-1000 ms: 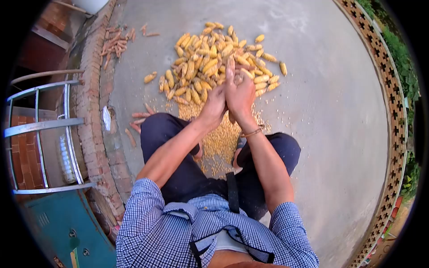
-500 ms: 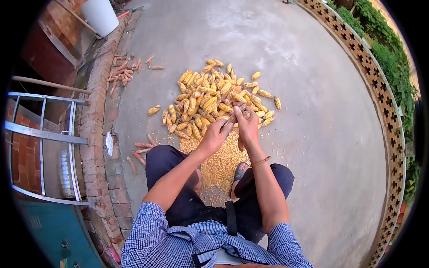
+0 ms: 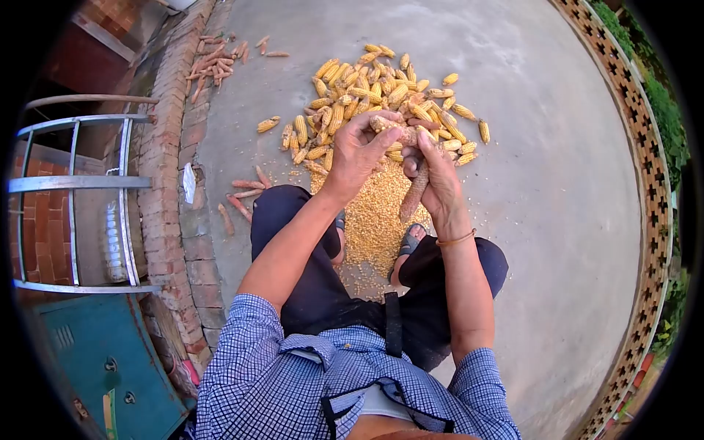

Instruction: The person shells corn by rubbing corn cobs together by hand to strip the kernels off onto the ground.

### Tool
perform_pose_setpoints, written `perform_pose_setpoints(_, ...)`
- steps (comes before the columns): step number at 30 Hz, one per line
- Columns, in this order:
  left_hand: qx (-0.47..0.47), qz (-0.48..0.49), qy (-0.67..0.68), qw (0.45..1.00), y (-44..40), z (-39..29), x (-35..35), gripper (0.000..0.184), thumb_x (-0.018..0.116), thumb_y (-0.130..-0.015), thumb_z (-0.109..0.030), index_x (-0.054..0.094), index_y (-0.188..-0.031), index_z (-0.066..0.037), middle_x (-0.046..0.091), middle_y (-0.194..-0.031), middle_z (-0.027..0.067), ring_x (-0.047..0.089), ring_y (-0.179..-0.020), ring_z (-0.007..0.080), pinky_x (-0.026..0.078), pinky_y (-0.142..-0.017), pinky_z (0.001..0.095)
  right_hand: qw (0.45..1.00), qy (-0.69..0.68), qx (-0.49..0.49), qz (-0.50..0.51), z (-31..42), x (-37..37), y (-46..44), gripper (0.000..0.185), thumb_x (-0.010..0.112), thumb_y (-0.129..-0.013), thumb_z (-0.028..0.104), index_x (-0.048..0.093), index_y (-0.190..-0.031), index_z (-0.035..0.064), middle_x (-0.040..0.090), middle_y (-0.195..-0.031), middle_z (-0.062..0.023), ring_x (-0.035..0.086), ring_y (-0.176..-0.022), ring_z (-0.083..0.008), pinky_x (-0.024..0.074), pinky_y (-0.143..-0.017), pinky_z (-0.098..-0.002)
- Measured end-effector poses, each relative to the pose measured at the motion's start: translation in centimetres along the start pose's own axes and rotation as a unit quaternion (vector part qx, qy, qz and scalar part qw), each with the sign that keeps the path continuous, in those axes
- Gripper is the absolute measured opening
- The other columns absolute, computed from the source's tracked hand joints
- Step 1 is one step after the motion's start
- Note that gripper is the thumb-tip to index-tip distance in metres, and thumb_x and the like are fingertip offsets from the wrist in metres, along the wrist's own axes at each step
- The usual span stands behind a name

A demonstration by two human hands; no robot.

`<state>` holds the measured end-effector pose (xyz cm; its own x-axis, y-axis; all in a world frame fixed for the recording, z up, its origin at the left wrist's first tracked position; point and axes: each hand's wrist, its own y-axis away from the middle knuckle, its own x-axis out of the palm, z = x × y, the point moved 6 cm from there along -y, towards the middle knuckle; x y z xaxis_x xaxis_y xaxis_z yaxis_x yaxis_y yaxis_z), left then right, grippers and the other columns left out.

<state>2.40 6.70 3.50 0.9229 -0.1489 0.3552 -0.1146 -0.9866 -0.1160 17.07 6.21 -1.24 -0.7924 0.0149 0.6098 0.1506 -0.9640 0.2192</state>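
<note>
My left hand (image 3: 358, 158) is closed around a mostly shelled corn cob (image 3: 392, 129) that lies slantwise between both hands, with some kernels still on it. My right hand (image 3: 442, 180) grips a bare reddish cob (image 3: 413, 196), which points down out of the palm. Its thumb and fingers also press at the right end of the other cob. Just beyond the hands is a heap of yellow corn ears (image 3: 367, 88). Loose kernels (image 3: 372, 216) spread below the hands, between my feet.
Stripped cobs lie in a pile (image 3: 213, 64) by the brick edging (image 3: 165, 147), and a few more cobs (image 3: 242, 196) rest near my left knee. At left are a metal frame (image 3: 77, 183) and a teal cabinet (image 3: 106, 363). A pierced brick wall (image 3: 649, 176) curves along the right.
Both hands now appear wider apart and larger, with the bare cob in my right hand more exposed. The whole view has shifted, so the heap sits higher and farther right.
</note>
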Motion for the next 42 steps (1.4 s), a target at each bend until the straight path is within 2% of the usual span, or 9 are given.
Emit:
perform_pose_setpoints(13,0.002,0.094,-0.113,0.989,0.0,1.1,0.4,0.025,0.055,-0.100,-0.019,0.060,-0.119,-0.003,0.067,-0.101,0.0040,0.059,-0.092,0.0096,0.048,-0.087,0.0286,0.996,0.031,0.078,0.021,-2.6,1.3,1.6,0.038,0.050,-0.102,0.041,0.059,-0.110,0.0049,0.063,-0.080,-0.0053,0.054,-0.056,-0.0092,0.0422,-0.047,-0.0189)
perform_pose_setpoints(17,-0.020,0.069,-0.181,0.981,0.3,1.4,0.5,0.023,0.054,-0.101,-0.022,0.059,-0.111,-0.002,0.066,-0.093,0.0027,0.060,-0.086,0.0093,0.050,-0.079,0.0297,0.934,0.305,-0.085,-0.164,0.4,-0.7,1.8,0.039,0.067,-0.093,0.036,0.061,-0.106,0.0006,0.064,-0.083,-0.0063,0.053,-0.059,-0.0095,0.0401,-0.050,-0.0229)
perform_pose_setpoints(21,-0.096,0.048,-0.234,0.966,0.9,1.7,1.2,0.023,0.056,-0.100,-0.023,0.054,-0.105,0.000,0.060,-0.084,0.0084,0.056,-0.077,0.0120,0.046,-0.068,0.0311,0.954,0.223,-0.106,-0.172,1.7,-0.4,2.0,0.036,0.068,-0.093,0.032,0.060,-0.102,-0.0017,0.064,-0.085,-0.0064,0.054,-0.061,-0.0080,0.0434,-0.054,-0.0220)
perform_pose_setpoints(22,0.043,0.045,-0.325,0.944,0.8,0.9,1.8,0.022,0.059,-0.097,-0.019,0.054,-0.106,0.001,0.062,-0.085,0.0132,0.060,-0.078,0.0210,0.048,-0.070,0.0370,0.952,0.218,-0.140,-0.166,2.0,0.2,2.1,0.036,0.067,-0.094,0.031,0.060,-0.104,-0.0031,0.064,-0.086,-0.0064,0.055,-0.062,-0.0080,0.0447,-0.055,-0.0221)
perform_pose_setpoints(27,0.025,0.131,-0.412,0.902,1.3,4.0,2.5,0.024,0.058,-0.090,-0.003,0.050,-0.112,0.003,0.062,-0.093,0.0203,0.064,-0.084,0.0344,0.049,-0.072,0.0433,0.880,0.349,-0.254,-0.200,2.2,0.3,1.7,0.039,0.061,-0.097,0.029,0.060,-0.121,-0.0022,0.065,-0.109,-0.0110,0.063,-0.080,-0.0118,0.0503,-0.067,-0.0249)
perform_pose_setpoints(28,-0.010,0.170,-0.420,0.891,1.3,4.6,3.0,0.024,0.057,-0.089,-0.002,0.049,-0.111,0.003,0.061,-0.093,0.0210,0.064,-0.084,0.0357,0.049,-0.071,0.0439,0.823,0.406,-0.335,-0.214,2.4,0.5,1.4,0.041,0.062,-0.097,0.029,0.058,-0.123,-0.0025,0.065,-0.107,-0.0101,0.062,-0.086,-0.0120,0.0501,-0.074,-0.0259)
perform_pose_setpoints(29,0.000,0.183,-0.440,0.879,1.3,5.0,3.5,0.024,0.057,-0.088,-0.002,0.049,-0.109,0.003,0.061,-0.093,0.0216,0.064,-0.083,0.0369,0.050,-0.071,0.0447,0.876,0.337,-0.276,-0.208,1.1,-0.3,0.9,0.042,0.062,-0.097,0.029,0.057,-0.124,-0.0030,0.064,-0.106,-0.0105,0.061,-0.088,-0.0128,0.0496,-0.079,-0.0266)
perform_pose_setpoints(35,0.138,0.152,-0.559,0.803,2.7,4.5,4.4,0.021,0.057,-0.085,-0.004,0.046,-0.102,0.001,0.059,-0.093,0.0243,0.064,-0.083,0.0412,0.050,-0.070,0.0494,0.924,0.174,-0.178,-0.290,0.0,-2.2,0.4,0.031,0.062,-0.097,0.026,0.060,-0.107,-0.0036,0.061,-0.080,-0.0055,0.055,-0.068,-0.0087,0.0451,-0.061,-0.0231)
perform_pose_setpoints(42,0.076,0.155,-0.532,0.829,2.7,4.9,4.1,0.019,0.056,-0.087,-0.005,0.043,-0.100,0.002,0.060,-0.093,0.0264,0.062,-0.085,0.0451,0.049,-0.071,0.0503,0.914,0.188,-0.196,-0.301,1.2,-1.4,0.5,0.025,0.061,-0.098,0.023,0.062,-0.090,-0.0016,0.058,-0.068,-0.0013,0.048,-0.056,-0.0054,0.0379,-0.050,-0.0221)
